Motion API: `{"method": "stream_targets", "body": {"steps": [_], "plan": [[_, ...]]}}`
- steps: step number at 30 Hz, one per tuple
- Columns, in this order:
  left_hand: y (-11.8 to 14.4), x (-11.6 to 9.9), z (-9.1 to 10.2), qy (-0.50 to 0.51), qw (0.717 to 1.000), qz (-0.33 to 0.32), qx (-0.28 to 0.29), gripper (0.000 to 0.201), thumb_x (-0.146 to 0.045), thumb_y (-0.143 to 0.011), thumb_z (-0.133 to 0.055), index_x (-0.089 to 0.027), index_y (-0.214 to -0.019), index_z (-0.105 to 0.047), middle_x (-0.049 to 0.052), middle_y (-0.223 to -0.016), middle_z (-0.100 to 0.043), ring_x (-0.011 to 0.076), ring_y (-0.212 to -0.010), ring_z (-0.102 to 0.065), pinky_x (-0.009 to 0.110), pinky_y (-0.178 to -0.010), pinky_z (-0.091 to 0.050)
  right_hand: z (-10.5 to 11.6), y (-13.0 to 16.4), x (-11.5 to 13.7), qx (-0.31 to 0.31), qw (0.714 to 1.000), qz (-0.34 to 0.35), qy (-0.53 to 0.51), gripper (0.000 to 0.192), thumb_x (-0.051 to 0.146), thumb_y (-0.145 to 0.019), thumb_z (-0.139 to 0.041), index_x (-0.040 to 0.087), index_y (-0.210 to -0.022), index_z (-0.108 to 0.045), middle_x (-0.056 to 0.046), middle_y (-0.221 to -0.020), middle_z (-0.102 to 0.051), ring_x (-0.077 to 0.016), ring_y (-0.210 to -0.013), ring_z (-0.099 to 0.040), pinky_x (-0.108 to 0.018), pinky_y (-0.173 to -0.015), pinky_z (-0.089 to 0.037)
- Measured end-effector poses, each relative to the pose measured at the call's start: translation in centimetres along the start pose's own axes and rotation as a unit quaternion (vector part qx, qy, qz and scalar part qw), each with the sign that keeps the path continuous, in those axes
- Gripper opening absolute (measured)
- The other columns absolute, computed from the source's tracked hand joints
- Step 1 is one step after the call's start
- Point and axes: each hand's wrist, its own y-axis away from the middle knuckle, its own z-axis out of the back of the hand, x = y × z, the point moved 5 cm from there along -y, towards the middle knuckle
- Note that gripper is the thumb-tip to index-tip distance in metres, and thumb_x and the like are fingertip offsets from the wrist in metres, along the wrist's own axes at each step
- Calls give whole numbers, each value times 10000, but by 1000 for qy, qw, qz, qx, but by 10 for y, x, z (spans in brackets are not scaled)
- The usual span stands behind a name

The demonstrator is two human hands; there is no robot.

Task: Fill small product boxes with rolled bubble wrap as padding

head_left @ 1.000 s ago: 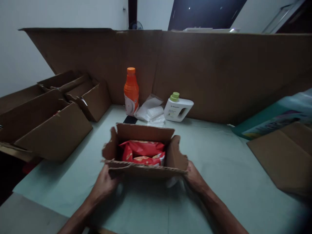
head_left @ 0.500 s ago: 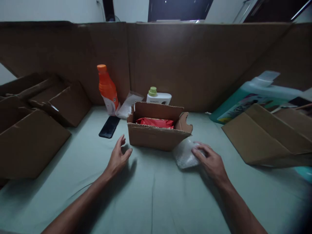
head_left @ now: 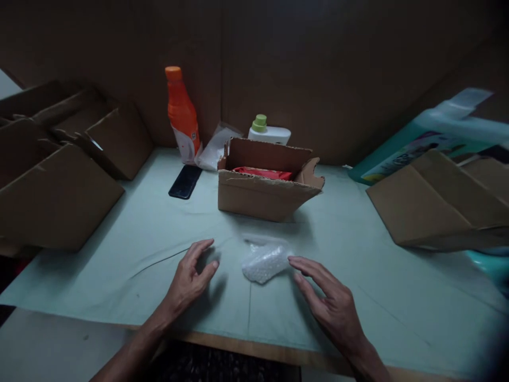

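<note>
A small piece of clear bubble wrap (head_left: 264,261) lies on the pale green tabletop between my hands; whether anything is inside it I cannot tell. My right hand (head_left: 328,297) is just to its right, fingers apart and fingertips at its edge. On the other side, my left hand (head_left: 191,276) hovers over the cloth with thumb and fingers spread, touching nothing. Beyond the bubble wrap stands an open cardboard box (head_left: 262,197), its flaps up, with a red packet (head_left: 264,173) inside.
Behind the box are an orange bottle (head_left: 183,114), a clear plastic bag (head_left: 217,146) and a white bottle with a green cap (head_left: 268,132). A phone (head_left: 185,181) lies left. Cardboard boxes (head_left: 59,201) stand left; another box (head_left: 429,207) and a green jug (head_left: 413,140) are right.
The bubble wrap has come from beside the box to the middle of the table, and my right hand has let go of it. The view has tilted down.
</note>
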Motion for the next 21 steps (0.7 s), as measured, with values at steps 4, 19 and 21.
{"method": "stream_targets", "body": {"steps": [4, 19, 21], "plan": [[-11, -14, -21, -72, 991, -91, 65, 417, -245, -891, -553, -216, -1306, -591, 125, -1328, -622, 262, -1230, -589, 420, -969, -542, -2, -17, -4, 7, 998, 49, 47, 305, 180, -937, -616, 270, -1226, -655, -61, -1212, -715, -226, -1134, -659, -404, -965, -559], [-81, -41, -98, -283, 949, -41, 132, 38, -169, -756, -628, -192, -744, -656, 87, -815, -698, 254, -885, -656, 342, -834, -458, -31, 34, 3, 172, 981, 81, 28, 348, 179, -836, -669, 205, -1179, -613, -133, -1235, -693, -306, -1201, -612, -517, -990, -485], [-74, -41, -89, -277, 954, -37, 111, 80, -163, -749, -587, -202, -681, -602, 61, -800, -672, 220, -833, -635, 310, -784, -439, -20, 46, 7, 174, 982, 68, -17, 312, 189, -839, -696, 227, -1139, -618, -96, -1145, -729, -275, -1133, -655, -487, -981, -504]]}}
